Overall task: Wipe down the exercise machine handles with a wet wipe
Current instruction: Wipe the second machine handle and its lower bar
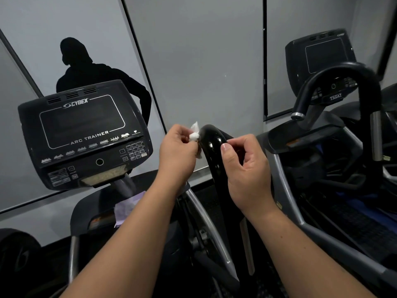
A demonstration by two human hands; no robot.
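A glossy black curved handle (pixel 212 147) of the exercise machine rises in the middle of the view, its top bending over to the right. My left hand (pixel 178 153) pinches a small crumpled white wet wipe (pixel 194 134) against the handle's upper left side. My right hand (pixel 247 168) is on the handle's right side, fingers curled; its thumb tip touches the handle, and whether it grips the handle is unclear. Part of the wipe is hidden behind my left fingers.
The machine's black console (pixel 83 134) stands at the left. A pale purple packet (pixel 124 207) lies on the shelf below it. A second machine with a looped black handle (pixel 343 82) stands to the right. A grey mirrored wall (pixel 204 61) shows a dark silhouette of a person.
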